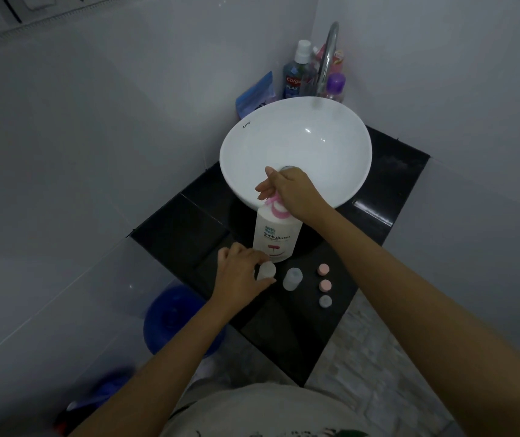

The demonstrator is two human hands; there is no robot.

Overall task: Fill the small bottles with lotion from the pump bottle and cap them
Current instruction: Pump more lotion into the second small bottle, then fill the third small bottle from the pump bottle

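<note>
Head view: your right hand (287, 192) curls over the pump bottle (276, 236)'s head; your left hand (239, 275) grips a small bottle (266, 271) near the counter (388, 171)'s front edge.

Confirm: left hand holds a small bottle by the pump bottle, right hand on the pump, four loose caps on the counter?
Not quite: the head view shows three loose caps, two pink and one grey. The rest stands: left hand holds a small bottle by the pump bottle, right hand on the pump.
</note>
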